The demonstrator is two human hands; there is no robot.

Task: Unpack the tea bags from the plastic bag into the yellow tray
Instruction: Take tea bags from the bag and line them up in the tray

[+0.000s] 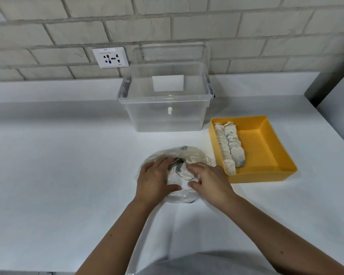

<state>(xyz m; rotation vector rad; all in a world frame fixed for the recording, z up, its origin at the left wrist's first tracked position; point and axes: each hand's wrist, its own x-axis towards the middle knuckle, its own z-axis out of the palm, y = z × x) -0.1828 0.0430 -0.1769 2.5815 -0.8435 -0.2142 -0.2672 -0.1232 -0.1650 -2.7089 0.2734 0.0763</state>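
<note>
A clear plastic bag (191, 155) with tea bags lies on the white counter, just left of the yellow tray (266, 147). Several tea bags (229, 144) stand in two rows along the tray's left side. My left hand (155, 179) rests on the bag's left side, holding its mouth apart. My right hand (209, 179) reaches into the bag's mouth, its fingers on the loose tea bags (180, 169) inside. Whether those fingers have closed on one is hidden.
A clear plastic storage box (165, 108) stands behind the bag, its lid leaning against the brick wall. A wall socket (110, 57) sits to its left. The counter's right end (326, 124) lies beyond the tray.
</note>
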